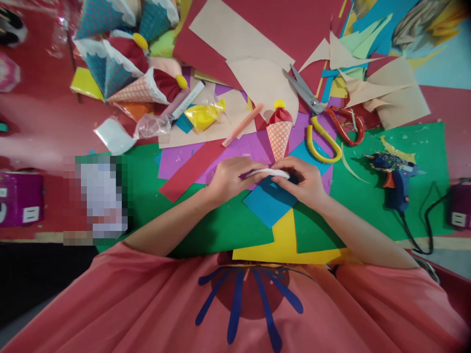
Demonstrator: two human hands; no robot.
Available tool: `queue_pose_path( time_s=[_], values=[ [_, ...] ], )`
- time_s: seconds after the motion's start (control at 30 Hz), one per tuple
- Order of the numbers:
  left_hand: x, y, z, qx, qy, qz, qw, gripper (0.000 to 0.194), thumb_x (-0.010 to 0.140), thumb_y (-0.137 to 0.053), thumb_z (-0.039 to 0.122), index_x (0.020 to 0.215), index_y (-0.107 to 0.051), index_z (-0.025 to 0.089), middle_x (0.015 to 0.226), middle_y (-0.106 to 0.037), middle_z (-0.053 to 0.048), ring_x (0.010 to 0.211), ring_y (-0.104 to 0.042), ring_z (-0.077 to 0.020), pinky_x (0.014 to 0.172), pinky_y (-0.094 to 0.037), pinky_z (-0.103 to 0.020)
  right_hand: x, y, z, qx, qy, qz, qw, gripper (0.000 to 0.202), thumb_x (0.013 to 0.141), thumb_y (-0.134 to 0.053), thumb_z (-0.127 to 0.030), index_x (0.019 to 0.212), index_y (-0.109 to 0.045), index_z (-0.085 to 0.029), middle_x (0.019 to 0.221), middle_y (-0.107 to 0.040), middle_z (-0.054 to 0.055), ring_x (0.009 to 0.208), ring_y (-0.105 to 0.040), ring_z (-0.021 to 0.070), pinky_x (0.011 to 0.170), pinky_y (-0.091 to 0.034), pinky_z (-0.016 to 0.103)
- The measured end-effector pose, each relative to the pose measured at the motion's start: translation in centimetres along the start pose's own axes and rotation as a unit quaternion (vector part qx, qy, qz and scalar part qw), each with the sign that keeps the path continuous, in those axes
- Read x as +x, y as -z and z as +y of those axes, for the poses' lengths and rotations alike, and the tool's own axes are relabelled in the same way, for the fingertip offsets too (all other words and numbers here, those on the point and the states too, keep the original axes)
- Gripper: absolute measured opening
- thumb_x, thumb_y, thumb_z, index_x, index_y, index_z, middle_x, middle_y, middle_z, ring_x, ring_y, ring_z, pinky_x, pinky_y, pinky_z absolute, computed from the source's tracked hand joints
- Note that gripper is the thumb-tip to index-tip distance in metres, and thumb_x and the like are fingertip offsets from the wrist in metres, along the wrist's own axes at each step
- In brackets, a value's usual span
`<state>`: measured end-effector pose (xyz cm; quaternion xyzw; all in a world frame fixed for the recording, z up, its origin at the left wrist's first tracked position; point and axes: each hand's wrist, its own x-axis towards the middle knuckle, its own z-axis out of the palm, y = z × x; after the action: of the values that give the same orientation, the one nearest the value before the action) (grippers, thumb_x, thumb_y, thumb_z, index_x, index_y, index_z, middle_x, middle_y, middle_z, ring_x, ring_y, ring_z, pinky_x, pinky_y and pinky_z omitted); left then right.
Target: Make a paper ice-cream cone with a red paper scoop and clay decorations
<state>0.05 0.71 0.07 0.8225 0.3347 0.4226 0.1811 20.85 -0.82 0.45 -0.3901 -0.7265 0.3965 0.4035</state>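
Between my hands is a thin white curved piece (274,172), seen edge-on; its material I cannot make out. My left hand (235,179) pinches its left end between thumb and fingers. Its right end is gripped by my right hand (303,179), fingers curled over and thumb below. Just beyond my fingertips lies a small cone (279,137) with an orange-and-white lattice, a red top and a yellow tip. Under my hands are a blue sheet (270,203) and a purple sheet (206,166). Scissors (314,104) with one yellow and one red handle lie beyond my right hand.
A blue glue gun (399,186) with a cord lies at right on a green sheet (427,147). Several larger fabric cones (110,73) are piled at upper left. Beige scraps (371,88) lie at upper right, a marker (187,98) at centre left.
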Motion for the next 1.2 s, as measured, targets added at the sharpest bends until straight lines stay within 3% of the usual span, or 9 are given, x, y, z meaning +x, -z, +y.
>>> queue_pose_path(
  time_s=[0.13,0.3,0.47,0.63,0.7,0.83,1.2],
  values=[
    [-0.03,0.06,0.09,0.002,-0.002,-0.014,1.0,0.028,0.093,-0.06,0.043,0.095,-0.069,0.016,0.08,-0.078,-0.003,0.068,-0.07,-0.0094,0.066,-0.051,-0.019,0.01,0.04,-0.04,-0.015,-0.001,-0.001,1.0,0.011,0.089,-0.066,-0.027,0.096,-0.069,-0.02,0.091,-0.076,0.005,0.079,-0.071,0.0151,0.068,-0.054,0.027],
    [0.05,-0.11,0.16,-0.004,-0.021,-0.003,1.0,0.02,0.095,-0.06,0.034,0.09,-0.069,0.017,0.076,-0.076,0.0,0.065,-0.069,-0.0076,0.065,-0.05,-0.017,-0.07,-0.01,-0.07,-0.023,-0.022,0.003,0.999,0.013,0.09,-0.066,-0.033,0.092,-0.07,-0.021,0.087,-0.077,0.003,0.076,-0.071,0.0143,0.067,-0.055,0.026],
    [0.08,0.05,0.25,0.0,0.0,0.019,1.0,0.015,0.093,-0.063,0.03,0.088,-0.068,0.016,0.075,-0.076,0.0,0.065,-0.069,-0.0073,0.065,-0.051,-0.016,-0.23,-0.18,-0.16,0.037,-0.057,0.004,0.998,0.035,0.084,-0.072,-0.043,0.112,-0.065,-0.023,0.104,-0.075,0.004,0.091,-0.073,0.0171,0.076,-0.058,0.029],
    [0.05,0.28,0.36,0.007,0.034,0.008,0.999,0.022,0.089,-0.067,0.035,0.096,-0.066,0.014,0.085,-0.077,-0.003,0.073,-0.071,-0.0099,0.068,-0.053,-0.017,-0.24,-0.22,-0.23,-0.015,-0.056,0.01,0.998,0.018,0.089,-0.067,-0.035,0.101,-0.067,-0.022,0.096,-0.076,0.003,0.084,-0.072,0.0156,0.073,-0.057,0.028],
    [0.01,0.22,0.26,-0.007,0.018,-0.007,1.0,0.027,0.089,-0.067,0.039,0.099,-0.066,0.014,0.086,-0.077,-0.004,0.071,-0.071,-0.0095,0.067,-0.053,-0.017,-0.29,-0.2,-0.2,-0.028,-0.043,0.007,0.999,0.015,0.089,-0.067,-0.032,0.101,-0.068,-0.022,0.096,-0.077,0.003,0.083,-0.073,0.0155,0.072,-0.057,0.028],
    [-0.12,-0.07,-0.01,-0.035,-0.011,-0.008,0.999,0.016,0.091,-0.065,0.031,0.096,-0.068,0.016,0.079,-0.076,0.0,0.059,-0.064,-0.0056,0.063,-0.05,-0.016,-0.42,-0.18,-0.16,-0.026,-0.02,0.007,0.999,0.013,0.089,-0.068,-0.026,0.101,-0.069,-0.022,0.094,-0.078,0.002,0.082,-0.074,0.0153,0.07,-0.057,0.026],
    [-0.06,0.18,-0.02,-0.073,0.037,0.034,0.996,0.011,0.087,-0.07,0.028,0.091,-0.073,0.018,0.082,-0.079,-0.001,0.071,-0.072,-0.0087,0.067,-0.054,-0.016,-0.14,-0.18,-0.31,0.026,-0.081,0.054,0.995,0.017,0.086,-0.07,-0.035,0.097,-0.072,-0.022,0.09,-0.077,0.002,0.079,-0.071,0.015,0.07,-0.055,0.028]
  ],
)
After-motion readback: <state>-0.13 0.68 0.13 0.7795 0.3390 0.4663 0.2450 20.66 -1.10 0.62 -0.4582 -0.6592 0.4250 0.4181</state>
